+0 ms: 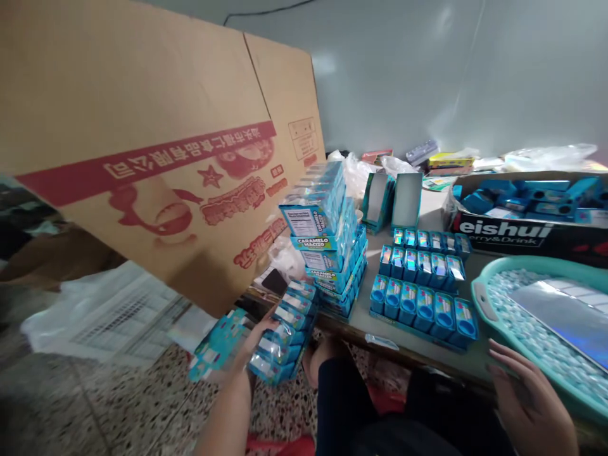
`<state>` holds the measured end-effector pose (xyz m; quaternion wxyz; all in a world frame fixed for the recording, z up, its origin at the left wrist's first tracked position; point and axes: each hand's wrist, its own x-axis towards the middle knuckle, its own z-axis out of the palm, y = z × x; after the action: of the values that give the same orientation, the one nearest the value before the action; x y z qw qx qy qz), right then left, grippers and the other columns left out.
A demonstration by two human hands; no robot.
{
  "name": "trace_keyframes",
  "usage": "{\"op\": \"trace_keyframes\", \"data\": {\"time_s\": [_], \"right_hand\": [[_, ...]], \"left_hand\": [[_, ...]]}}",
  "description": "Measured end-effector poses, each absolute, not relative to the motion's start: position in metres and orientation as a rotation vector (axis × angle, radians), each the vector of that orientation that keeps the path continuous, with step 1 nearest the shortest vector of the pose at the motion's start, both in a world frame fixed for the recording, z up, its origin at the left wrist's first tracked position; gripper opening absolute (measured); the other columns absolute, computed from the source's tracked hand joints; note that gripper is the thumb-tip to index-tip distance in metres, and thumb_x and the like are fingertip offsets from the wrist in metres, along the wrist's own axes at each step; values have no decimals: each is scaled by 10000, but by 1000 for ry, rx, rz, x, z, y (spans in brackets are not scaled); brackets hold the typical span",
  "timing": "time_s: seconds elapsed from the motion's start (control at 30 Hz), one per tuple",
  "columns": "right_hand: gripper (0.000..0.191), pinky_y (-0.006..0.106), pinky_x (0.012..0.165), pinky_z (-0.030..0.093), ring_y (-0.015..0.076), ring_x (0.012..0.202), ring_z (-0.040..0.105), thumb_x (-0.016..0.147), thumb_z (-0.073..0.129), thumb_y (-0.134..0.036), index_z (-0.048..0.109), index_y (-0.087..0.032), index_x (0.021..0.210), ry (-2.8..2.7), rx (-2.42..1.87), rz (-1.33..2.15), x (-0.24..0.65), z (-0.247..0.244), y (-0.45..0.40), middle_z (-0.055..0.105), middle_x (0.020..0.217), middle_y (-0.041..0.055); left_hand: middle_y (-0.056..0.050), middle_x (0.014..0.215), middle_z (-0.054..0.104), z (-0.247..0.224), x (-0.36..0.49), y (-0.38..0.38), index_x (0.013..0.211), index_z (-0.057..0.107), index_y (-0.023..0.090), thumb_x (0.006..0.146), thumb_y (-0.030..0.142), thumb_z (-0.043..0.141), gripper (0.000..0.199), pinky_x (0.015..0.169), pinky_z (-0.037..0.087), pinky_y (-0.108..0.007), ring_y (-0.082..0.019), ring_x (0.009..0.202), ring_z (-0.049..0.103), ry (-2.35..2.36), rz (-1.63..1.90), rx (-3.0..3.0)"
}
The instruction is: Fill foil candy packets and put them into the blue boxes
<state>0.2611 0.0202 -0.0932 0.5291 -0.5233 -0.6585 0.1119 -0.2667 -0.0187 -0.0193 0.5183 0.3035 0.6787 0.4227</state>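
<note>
Low at the left, my left hand [256,339] grips a display box of small blue packs [284,335], tilted off the table's front edge. A flap with a teal printed pattern [223,342] sticks out beside this hand; I cannot tell whether it belongs to the same box. My right hand [527,392] is empty, fingers apart, near the table edge by the turquoise basin [481,297]. Between the hands, several rows of blue packs [418,307] stand on the table. A stack of filled display boxes [327,234] marked "Caramelo Macizo" rises to their left.
A large cardboard carton [166,126] leans in from the left. Small wrapped pieces and a shiny sheet [560,310] lie in the basin. Behind it is a black carton [498,231] of blue packs. Two upright display cartons [407,199] and plastic bags [356,174] stand farther back.
</note>
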Motion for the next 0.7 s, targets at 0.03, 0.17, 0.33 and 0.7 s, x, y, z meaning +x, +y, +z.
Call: {"op": "trace_keyframes", "data": {"time_s": [0.03,0.17,0.33,0.7], "right_hand": [[228,436,911,565,298,1057,703,937,603,-371,703,-197,1046,-1589,-1245,257,260,-92,20,718,1199,130],[204,434,890,564,298,1006,710,930,625,-330,698,-178,1045,-1627,-1181,165,255,-79,20,719,1151,142],[142,477,936,556,304,993,715,895,672,-248,707,-186,1017,-1577,-1115,81,252,-65,21,721,1121,128],[154,457,836,567,296,967,715,900,648,-216,689,-214,1049,-1654,-991,146,244,-74,19,711,1124,123]], "left_hand": [[-14,988,800,-19,-270,-15,1013,783,337,479,505,784,559,891,554,-470,-408,1125,684,1609,1041,752],[11,1008,796,-10,-279,-7,1059,767,360,529,410,772,532,957,531,-417,-361,1180,666,1535,1111,838],[-38,827,782,5,-273,6,897,763,289,560,518,755,408,857,563,-413,-334,1005,718,1657,1145,661],[10,785,772,40,-264,40,902,760,218,563,398,770,383,876,548,-390,-338,979,709,1710,1070,907]]}}
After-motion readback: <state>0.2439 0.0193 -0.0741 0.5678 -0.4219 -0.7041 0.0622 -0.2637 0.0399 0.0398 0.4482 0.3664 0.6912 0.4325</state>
